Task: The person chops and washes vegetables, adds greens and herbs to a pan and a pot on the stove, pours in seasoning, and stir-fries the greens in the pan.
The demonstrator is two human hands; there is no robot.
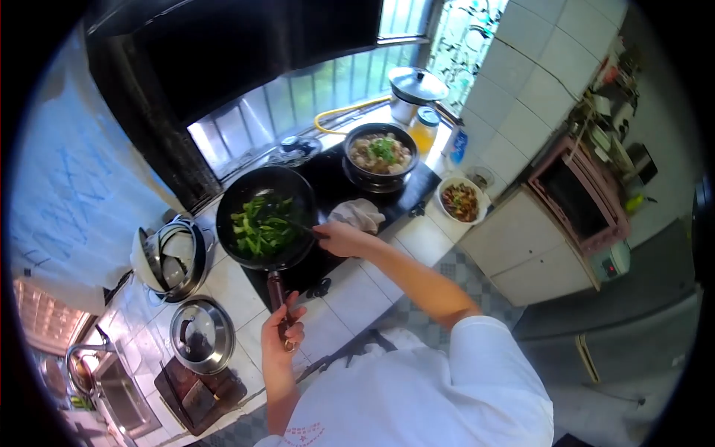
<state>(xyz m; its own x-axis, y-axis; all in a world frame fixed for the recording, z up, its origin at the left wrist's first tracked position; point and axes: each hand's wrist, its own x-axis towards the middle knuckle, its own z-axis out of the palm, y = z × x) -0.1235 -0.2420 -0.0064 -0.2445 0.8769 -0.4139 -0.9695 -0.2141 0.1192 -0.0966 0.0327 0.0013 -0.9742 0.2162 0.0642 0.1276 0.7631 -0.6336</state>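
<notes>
A black wok [229, 203] sits on the left burner of the stove, with chopped green leafy vegetables [261, 227] inside. My left hand [283, 335] is closed loosely around its brown handle [276, 290], below the pan. Over the wok's right rim, my right hand [344, 240] grips a dark cooking utensil [299, 226] that reaches into the greens; its working end is hidden among them. A crumpled grey cloth [357, 214] lies on the stove just beyond my right hand.
On the right burner stands a pot [381, 158] of food topped with green herbs. A bowl of cooked food [460, 201] is at the counter's right. Left of the wok are stacked bowls [173, 257], a metal lid [201, 334] and a cleaver-like blade on a board [201, 395].
</notes>
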